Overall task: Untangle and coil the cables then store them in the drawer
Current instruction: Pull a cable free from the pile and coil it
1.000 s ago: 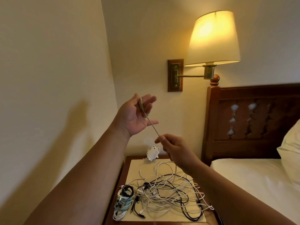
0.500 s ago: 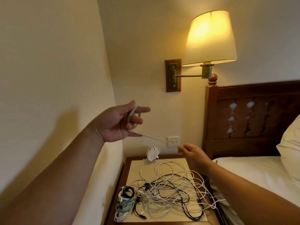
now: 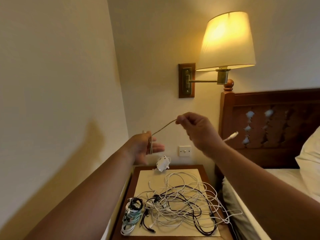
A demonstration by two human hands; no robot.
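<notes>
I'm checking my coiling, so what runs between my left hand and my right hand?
In the head view, a stretch of the light cable runs from the loops on the left hand to the right hand's pinch; nothing else lies between.

My left forearm point(image 3: 97, 187) and right forearm point(image 3: 256, 181) show bare skin from the near edge all the way to the wrists; my left grip point(image 3: 144, 147) and right grip point(image 3: 197, 130) are likewise bare hands.
</notes>
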